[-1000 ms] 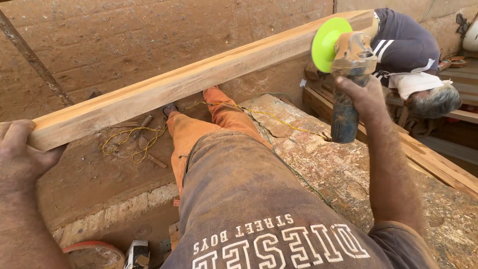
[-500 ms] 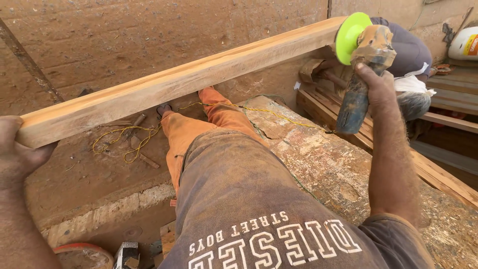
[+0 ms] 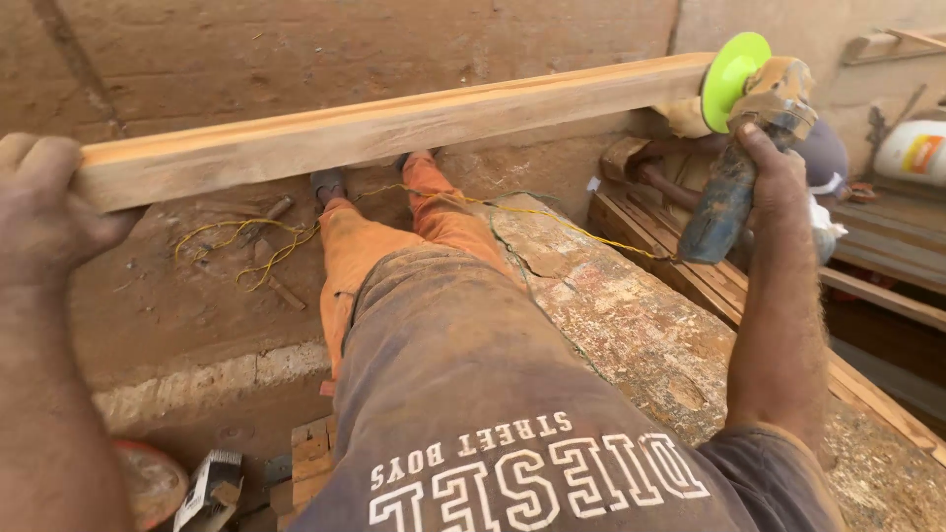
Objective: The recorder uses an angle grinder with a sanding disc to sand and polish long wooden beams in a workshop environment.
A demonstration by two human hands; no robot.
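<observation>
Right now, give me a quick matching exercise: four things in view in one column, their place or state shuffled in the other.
Things:
1. wooden plank
2. angle grinder
3. green disc
4. yellow cord

Places or states:
A. lying loose on the dirt floor
B. gripped by the right hand
C. at the plank's far end
D. near end held by the left hand

Pairs: 1-D, 2-B, 3-C, 4-A

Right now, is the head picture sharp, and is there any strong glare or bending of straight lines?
Head view: even, warm daylight, no hard glare; the wooden beam and green disc look sharp; the left hand, near the edge, is slightly soft; the beam bows a little, wide-lens distortion.
</observation>
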